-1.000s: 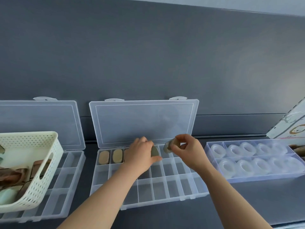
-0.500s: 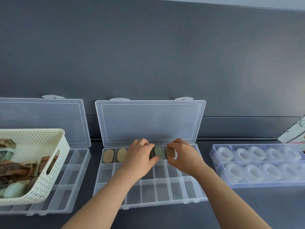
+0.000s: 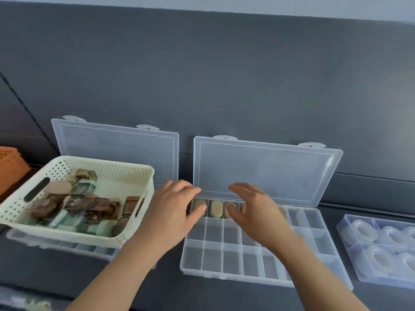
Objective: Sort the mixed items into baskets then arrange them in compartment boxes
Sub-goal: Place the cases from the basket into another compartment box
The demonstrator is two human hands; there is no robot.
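Two hands hover over the far row of the open clear compartment box (image 3: 235,259), both empty. The left hand (image 3: 170,212) and the right hand (image 3: 253,212) have their fingers loosely spread and pinch nothing. Motion blur hides whether any fingertip touches the box.

Finding: the far row holds tan oval pieces (image 3: 216,208), one to a cell, each with its long side running front to back. Three show between the hands, and more lie partly hidden under the right hand. The two nearer rows appear empty. The box's long axis runs left to right across the tabletop (image 3: 157,286), and its lid (image 3: 265,171) stands open against the wall.

Governing relation: the remaining stock lies to the left of both hands, in the cream basket (image 3: 67,235). The basket sits on top of a second compartment box (image 3: 116,151) and holds a jumble of small brown and green bottles (image 3: 98,205) lying at mixed angles. The left hand is plainly the nearer — its knuckles are just beside the basket's right wall — while the right hand would have to cross the box to reach it.

Judgement: the next fetch likely falls to the left hand, reaching leftward — and any bottle picked will probably need turning to suit a cell.

Also noted: a box of clear tape rolls (image 3: 381,250) at far right and an orange basket (image 3: 11,169) at far left.
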